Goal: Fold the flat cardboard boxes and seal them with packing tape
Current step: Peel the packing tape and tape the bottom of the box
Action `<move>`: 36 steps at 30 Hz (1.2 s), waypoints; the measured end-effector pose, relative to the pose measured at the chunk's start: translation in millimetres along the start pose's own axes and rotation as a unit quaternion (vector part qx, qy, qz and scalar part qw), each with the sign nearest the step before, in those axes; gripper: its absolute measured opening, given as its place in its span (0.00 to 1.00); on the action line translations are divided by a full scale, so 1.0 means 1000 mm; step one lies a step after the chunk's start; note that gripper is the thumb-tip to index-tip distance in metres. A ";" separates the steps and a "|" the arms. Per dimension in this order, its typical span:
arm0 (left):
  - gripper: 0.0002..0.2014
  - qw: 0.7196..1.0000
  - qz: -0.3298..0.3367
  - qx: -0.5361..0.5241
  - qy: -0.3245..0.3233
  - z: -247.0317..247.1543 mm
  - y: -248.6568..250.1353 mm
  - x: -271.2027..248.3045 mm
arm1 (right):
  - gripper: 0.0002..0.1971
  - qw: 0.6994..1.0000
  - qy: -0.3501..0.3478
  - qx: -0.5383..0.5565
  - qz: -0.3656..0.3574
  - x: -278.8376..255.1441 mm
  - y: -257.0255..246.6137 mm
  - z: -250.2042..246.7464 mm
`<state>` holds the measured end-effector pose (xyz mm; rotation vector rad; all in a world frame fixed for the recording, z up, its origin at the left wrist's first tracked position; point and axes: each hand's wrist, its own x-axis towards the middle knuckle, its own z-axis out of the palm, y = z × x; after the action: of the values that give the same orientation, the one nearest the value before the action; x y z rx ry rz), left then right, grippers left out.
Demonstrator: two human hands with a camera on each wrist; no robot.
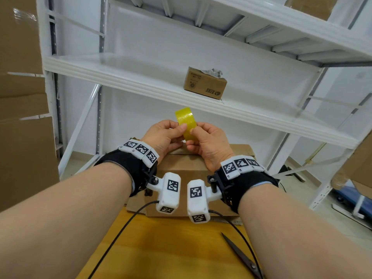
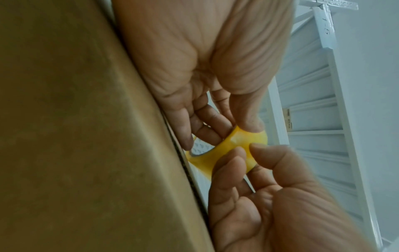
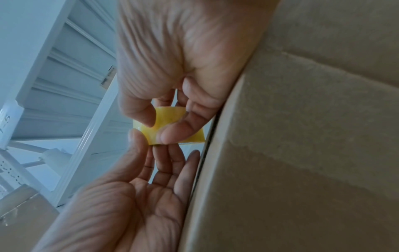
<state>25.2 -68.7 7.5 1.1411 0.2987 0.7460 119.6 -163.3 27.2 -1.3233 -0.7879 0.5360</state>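
Observation:
A yellow tape roll (image 1: 186, 122) is held up above a folded brown cardboard box (image 1: 181, 168) that stands on the wooden table (image 1: 171, 248). My left hand (image 1: 179, 127) grips the roll from the left, thumb on the outer face and fingers reaching into the core, as the left wrist view shows on the roll (image 2: 237, 146). My right hand (image 1: 194, 133) pinches the roll's outer face (image 3: 166, 119) between thumb and forefinger. The box (image 2: 86, 136) fills the side of both wrist views (image 3: 302, 136), just beside the hands.
Dark scissors (image 1: 241, 256) lie on the table at the near right. A white metal shelf rack (image 1: 161, 81) stands behind, with a small printed carton (image 1: 205, 83) on it. Large stacked cartons (image 1: 20, 97) rise at the left. Black cables cross the table.

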 end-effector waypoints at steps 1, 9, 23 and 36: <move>0.07 1.000 0.000 -0.005 -0.001 0.000 0.000 0.000 | 0.05 1.000 -0.002 0.002 0.001 -0.001 0.000 0.000; 0.07 1.000 0.004 -0.013 0.002 0.002 0.000 -0.001 | 0.05 1.000 -0.009 0.012 0.009 -0.003 -0.003 0.000; 0.08 1.000 0.006 -0.024 0.003 0.002 0.000 -0.001 | 0.04 1.000 -0.007 0.017 0.009 -0.006 -0.004 0.002; 0.08 0.999 -0.005 -0.031 0.011 -0.002 0.000 0.001 | 0.04 0.998 -0.017 0.054 0.029 -0.008 -0.007 0.002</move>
<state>24.8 -66.6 6.8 1.0723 0.2972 0.7546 112.5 -169.6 32.6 -1.2420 -0.7396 0.6402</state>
